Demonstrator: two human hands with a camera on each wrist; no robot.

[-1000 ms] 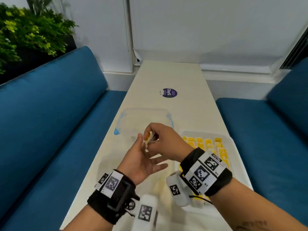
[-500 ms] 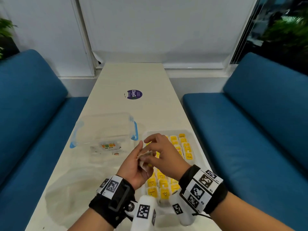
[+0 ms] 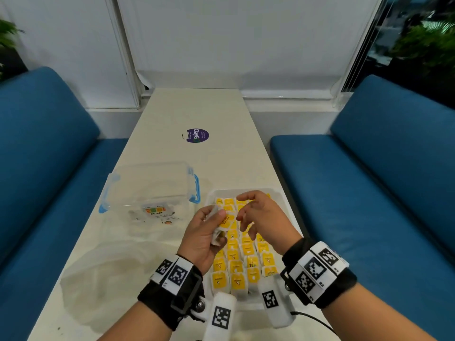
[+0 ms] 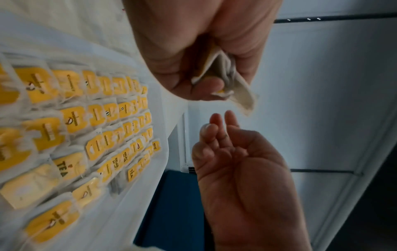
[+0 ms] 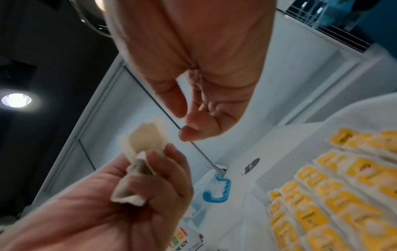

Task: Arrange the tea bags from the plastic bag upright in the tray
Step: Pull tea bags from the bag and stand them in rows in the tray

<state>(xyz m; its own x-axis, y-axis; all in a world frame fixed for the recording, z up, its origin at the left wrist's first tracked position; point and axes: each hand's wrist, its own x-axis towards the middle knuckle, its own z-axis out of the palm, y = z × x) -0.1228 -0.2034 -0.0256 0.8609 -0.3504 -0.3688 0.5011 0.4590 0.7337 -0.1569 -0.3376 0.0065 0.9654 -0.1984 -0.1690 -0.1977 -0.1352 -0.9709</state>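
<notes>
My left hand [image 3: 216,223] hovers over the left edge of the white tray [image 3: 277,193] and grips a small bunch of tea bags [image 3: 225,220], one showing a yellow tag. The same bunch [image 4: 225,76] sticks out of its curled fingers in the left wrist view, and it also shows as pale paper [image 5: 146,144] in the right wrist view. My right hand [image 3: 243,214] floats just to the right of it above the tray, fingers loosely curled and holding nothing. Several rows of yellow-tagged tea bags [image 3: 236,262] stand in the tray. The clear plastic bag [image 3: 105,279] lies crumpled at the near left.
A clear lidded box [image 3: 147,183] with blue clips [image 5: 217,191] sits left of the tray, behind the bag. A purple sticker [image 3: 197,135] marks the table's middle. Blue benches [image 3: 369,193] run along both long sides of the narrow table.
My right hand has let go of the bunch it was pinching in my left hand and drawn away to the right. Both hands moved over the tray as my head turned.
</notes>
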